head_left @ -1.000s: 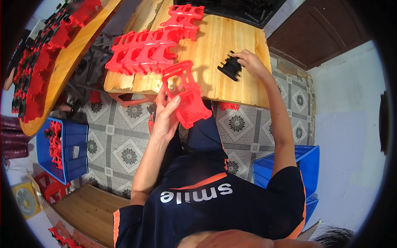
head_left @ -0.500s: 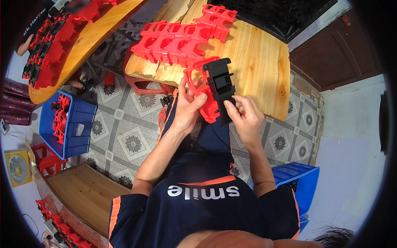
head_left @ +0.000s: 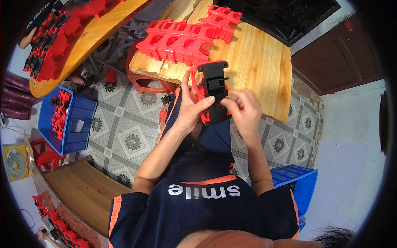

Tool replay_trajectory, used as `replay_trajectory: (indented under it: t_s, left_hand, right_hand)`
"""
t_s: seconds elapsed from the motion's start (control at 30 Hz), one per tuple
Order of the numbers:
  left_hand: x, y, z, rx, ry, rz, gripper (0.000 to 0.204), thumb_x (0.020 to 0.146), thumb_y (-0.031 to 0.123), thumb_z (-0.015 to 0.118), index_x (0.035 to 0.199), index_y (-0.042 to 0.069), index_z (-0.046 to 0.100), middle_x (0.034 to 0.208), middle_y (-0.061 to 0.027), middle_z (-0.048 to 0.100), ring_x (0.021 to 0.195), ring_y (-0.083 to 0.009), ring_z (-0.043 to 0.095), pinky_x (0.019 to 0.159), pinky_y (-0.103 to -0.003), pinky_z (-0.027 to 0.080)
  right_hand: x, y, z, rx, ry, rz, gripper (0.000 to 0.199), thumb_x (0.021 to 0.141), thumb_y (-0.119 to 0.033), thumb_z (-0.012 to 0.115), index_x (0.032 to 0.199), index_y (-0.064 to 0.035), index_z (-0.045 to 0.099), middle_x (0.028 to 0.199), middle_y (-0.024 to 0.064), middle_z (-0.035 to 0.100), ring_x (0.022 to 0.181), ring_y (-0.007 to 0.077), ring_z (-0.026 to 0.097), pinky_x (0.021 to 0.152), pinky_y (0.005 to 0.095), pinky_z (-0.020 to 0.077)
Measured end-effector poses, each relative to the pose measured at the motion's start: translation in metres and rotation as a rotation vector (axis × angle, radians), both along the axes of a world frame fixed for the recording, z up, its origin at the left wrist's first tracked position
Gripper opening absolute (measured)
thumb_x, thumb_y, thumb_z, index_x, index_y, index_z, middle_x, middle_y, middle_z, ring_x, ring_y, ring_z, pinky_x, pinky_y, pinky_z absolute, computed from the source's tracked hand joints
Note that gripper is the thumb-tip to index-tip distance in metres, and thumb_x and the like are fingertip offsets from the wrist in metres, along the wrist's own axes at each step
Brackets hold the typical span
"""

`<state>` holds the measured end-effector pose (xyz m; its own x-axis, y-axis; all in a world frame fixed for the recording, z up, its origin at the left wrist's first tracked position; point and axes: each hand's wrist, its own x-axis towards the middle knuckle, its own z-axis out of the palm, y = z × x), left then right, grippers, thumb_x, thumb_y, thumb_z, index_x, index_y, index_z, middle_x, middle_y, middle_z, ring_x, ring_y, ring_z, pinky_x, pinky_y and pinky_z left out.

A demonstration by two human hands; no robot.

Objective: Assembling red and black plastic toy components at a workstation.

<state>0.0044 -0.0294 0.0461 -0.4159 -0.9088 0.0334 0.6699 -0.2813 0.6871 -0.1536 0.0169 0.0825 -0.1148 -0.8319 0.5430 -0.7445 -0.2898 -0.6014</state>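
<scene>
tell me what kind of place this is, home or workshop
Probably a small assembly workshop in a tiled room: rows of identical red plastic parts on a wooden table, a blue crate of more, and both hands fitting a black piece onto one.

Counts around the wooden table

Two hands, left and right, hold one red part and one black part at the table's near edge; two blue crates, one left, one right.
</scene>
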Motion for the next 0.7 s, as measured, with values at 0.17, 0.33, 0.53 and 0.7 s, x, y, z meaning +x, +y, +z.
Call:
replay_trajectory:
  t_s: [0.17, 0.33, 0.53, 0.7]
  left_hand:
    - [-0.001, -0.001, 0.003, -0.086, -0.060, -0.069, 0.099, 0.090, 0.013, 0.062, 0.154, 0.012, -0.014, 0.151, -0.0207, 0.028, 0.135, -0.0268, 0.039, 0.110, -0.040, 0.036]
    - [0.022, 0.004, 0.003, -0.231, -0.364, 0.270, 0.098, 0.092, 0.023, 0.059, 0.152, 0.001, -0.016, 0.149, -0.0203, 0.029, 0.135, -0.0237, 0.036, 0.109, -0.034, 0.035]
    - [0.082, 0.023, 0.017, -0.521, -0.687, 0.753, 0.098, 0.088, 0.029, 0.062, 0.154, -0.001, -0.005, 0.161, -0.0203, 0.002, 0.149, -0.0265, 0.002, 0.120, -0.038, 0.008]
    - [0.222, 0.099, 0.090, -0.150, -0.602, 1.631, 0.067, 0.095, 0.041, 0.050, 0.143, 0.002, 0.025, 0.128, -0.0118, 0.041, 0.119, -0.0227, 0.039, 0.099, -0.037, 0.033]
  right_hand:
    - [0.000, -0.051, 0.001, 0.255, -0.798, 0.286, 0.029, 0.096, -0.023, 0.063, 0.112, 0.0005, 0.063, 0.091, 0.0048, 0.064, 0.082, 0.0115, 0.059, 0.074, 0.0263, 0.0481]
    - [0.031, -0.075, -0.007, 0.369, -0.725, 0.518, 0.037, 0.099, -0.021, 0.057, 0.130, 0.0000, 0.054, 0.098, 0.0007, 0.064, 0.090, 0.0095, 0.058, 0.078, 0.0246, 0.0472]
    - [0.059, -0.055, -0.063, 0.416, -0.738, 0.791, 0.061, 0.100, -0.023, 0.053, 0.149, 0.0028, 0.029, 0.131, 0.0121, 0.054, 0.114, 0.0179, 0.056, 0.093, 0.0293, 0.0468]
    - [0.171, -0.051, -0.001, 0.372, -0.711, 1.411, 0.093, 0.088, -0.059, 0.060, 0.152, -0.0017, 0.025, 0.156, 0.0204, 0.027, 0.139, 0.0325, 0.035, 0.113, 0.0453, 0.0285]
